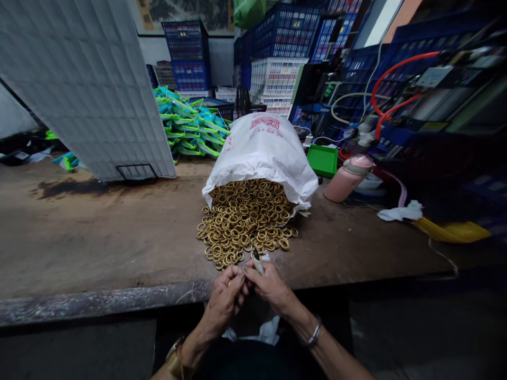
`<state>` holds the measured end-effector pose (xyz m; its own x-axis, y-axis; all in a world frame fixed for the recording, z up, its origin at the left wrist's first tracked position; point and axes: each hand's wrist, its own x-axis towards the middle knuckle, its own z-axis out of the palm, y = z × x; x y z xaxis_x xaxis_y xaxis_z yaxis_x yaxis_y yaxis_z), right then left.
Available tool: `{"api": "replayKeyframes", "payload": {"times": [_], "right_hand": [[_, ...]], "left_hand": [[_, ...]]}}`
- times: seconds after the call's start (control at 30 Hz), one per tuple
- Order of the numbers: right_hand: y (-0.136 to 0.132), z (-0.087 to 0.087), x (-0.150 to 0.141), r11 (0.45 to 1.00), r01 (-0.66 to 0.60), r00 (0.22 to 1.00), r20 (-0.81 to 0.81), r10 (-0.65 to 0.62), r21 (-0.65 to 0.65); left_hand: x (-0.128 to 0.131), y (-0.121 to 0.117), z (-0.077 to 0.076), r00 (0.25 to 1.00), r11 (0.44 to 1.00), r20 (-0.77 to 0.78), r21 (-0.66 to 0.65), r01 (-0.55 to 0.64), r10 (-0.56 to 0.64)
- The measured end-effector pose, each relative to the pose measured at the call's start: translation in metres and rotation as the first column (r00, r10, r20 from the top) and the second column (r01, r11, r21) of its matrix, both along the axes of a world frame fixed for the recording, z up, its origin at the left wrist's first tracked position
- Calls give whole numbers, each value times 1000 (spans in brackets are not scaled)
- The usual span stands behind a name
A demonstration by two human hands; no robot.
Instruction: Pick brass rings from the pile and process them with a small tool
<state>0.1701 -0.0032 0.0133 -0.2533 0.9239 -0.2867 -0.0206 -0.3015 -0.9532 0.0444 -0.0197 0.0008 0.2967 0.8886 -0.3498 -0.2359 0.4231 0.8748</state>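
At the table's front edge, my left hand [226, 294] and my right hand [272, 286] meet with fingertips together. The left is closed in a pinch; a golden glint shows between its fingers, but the thing itself is mostly hidden. A small tool with a pale handle [258, 265] and a dark end is gripped in the right hand, pointing up and away from me. Just beyond both hands lies a heap of gold-coloured rings [237, 227]. They spill from the mouth of a white woven sack [263, 153] lying on its side, with red print on top.
The brown table [119, 232] runs across the view. On it stand a tall grey-white panel [91, 89], a pile of blue and green pieces [194, 126], a green tray [322, 160], a pink bottle [348, 179] and a yellow piece [455, 230]. Stacked crates [281, 34] rise behind.
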Motion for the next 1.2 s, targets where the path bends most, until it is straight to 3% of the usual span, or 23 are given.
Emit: {"api": "replayKeyframes", "payload": {"times": [0.17,0.23,0.3,0.4,0.53,0.9,1.07,1.13,1.2], "right_hand": [[0,0,2,998,-1,1000,16,2,-68],[0,-4,4,998,50,988,147,-53,29],[-2,-9,5,975,44,934,337,-117,218],[-8,-12,7,910,-159,817,569,-96,382],[-14,-12,6,867,-329,687,725,-52,374],[-15,-7,0,873,-375,496,863,-96,313],[5,-18,15,936,-262,345,929,-136,234],[11,-21,18,948,-212,319,934,-162,237],[11,-24,16,964,-150,295,941,-168,219]], "left_hand": [[-3,-3,-4,998,1000,60,-13,1,0],[-3,-3,-3,998,1000,70,-10,-7,8],[-4,-3,-2,998,1000,63,-8,-18,19],[-4,-3,2,999,999,31,3,-39,39],[-3,-4,7,999,999,0,12,-41,41],[-4,-8,6,997,999,-61,15,-48,48],[-6,-17,7,998,999,45,-22,35,-34],[-7,-21,8,992,994,121,-104,43,-30],[-10,-23,8,995,971,96,-241,-9,33]]}}
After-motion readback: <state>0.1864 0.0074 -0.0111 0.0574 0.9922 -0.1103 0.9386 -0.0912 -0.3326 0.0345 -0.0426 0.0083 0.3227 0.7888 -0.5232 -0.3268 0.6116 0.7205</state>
